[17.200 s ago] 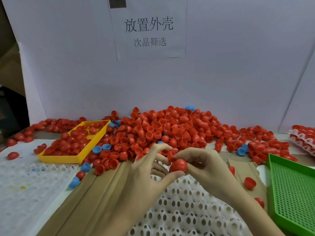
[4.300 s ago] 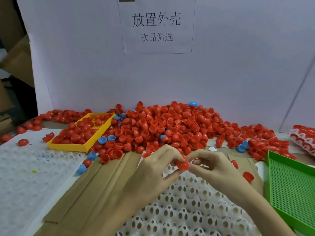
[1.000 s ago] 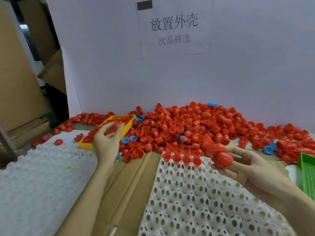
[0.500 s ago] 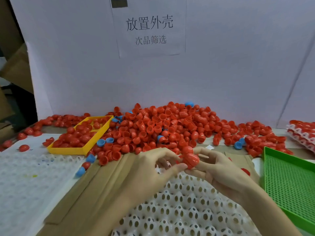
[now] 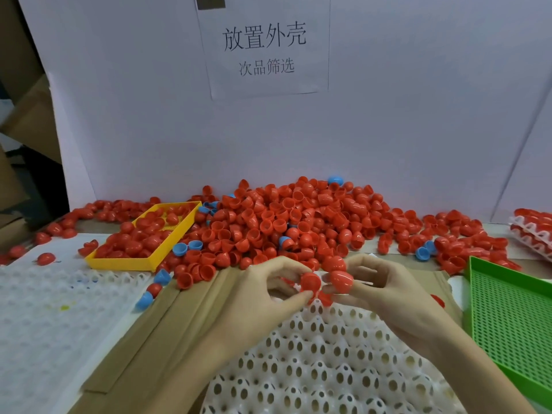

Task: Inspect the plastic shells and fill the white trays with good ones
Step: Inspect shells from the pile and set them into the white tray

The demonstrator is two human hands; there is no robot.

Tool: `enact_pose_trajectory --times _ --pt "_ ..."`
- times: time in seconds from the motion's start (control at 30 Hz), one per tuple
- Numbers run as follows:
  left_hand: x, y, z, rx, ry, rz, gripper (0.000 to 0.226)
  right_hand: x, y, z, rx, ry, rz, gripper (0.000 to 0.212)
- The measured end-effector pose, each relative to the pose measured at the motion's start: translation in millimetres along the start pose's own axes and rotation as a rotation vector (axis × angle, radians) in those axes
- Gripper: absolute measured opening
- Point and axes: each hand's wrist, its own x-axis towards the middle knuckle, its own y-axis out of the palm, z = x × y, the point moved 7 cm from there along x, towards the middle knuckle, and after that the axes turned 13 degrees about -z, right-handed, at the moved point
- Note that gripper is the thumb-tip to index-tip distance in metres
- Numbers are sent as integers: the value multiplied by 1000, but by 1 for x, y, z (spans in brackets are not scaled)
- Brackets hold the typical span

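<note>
A big heap of red plastic shells (image 5: 298, 222) with a few blue ones lies against the white back wall. A white tray (image 5: 322, 369) full of round pockets lies in front of me. Over its far edge my left hand (image 5: 263, 291) pinches one red shell (image 5: 310, 281) between thumb and fingers. Right beside it, my right hand (image 5: 385, 291) holds several red shells (image 5: 339, 279), the front one at its fingertips. Another red shell (image 5: 324, 297) shows just below the two hands; what it rests on is hidden.
A yellow tray (image 5: 149, 259) with red shells stands at the left. A second white tray (image 5: 44, 318) lies at the near left, a green mesh tray (image 5: 513, 318) at the right. A stack of filled white trays (image 5: 534, 231) is at the far right. Brown cardboard (image 5: 167, 321) covers the table.
The left hand has come back from the yellow tray to the right hand and, in the last half second, has pulled one red shell apart from those in the right hand.
</note>
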Motion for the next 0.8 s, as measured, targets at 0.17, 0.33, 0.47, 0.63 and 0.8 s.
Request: enact_pose_trajectory --times 0.17,0.33,0.47,0.63,0.8 --pt "22 -42 31 -262 -259 -152 37 -2 -2 9 -70 -95 -74 28" --pt "41 -151 89 -391 -376 -720 50 -7 0 18 -188 -232 -126 17" --pt "36 -195 122 -160 -431 -854 70 -6 -1 17 -249 -267 -148 18" --pt "42 -167 90 50 -225 -753 56 0 -11 13 -349 -328 -219 21" --pt "34 -75 32 240 85 -308 11 8 -30 11 -552 -411 -348 23"
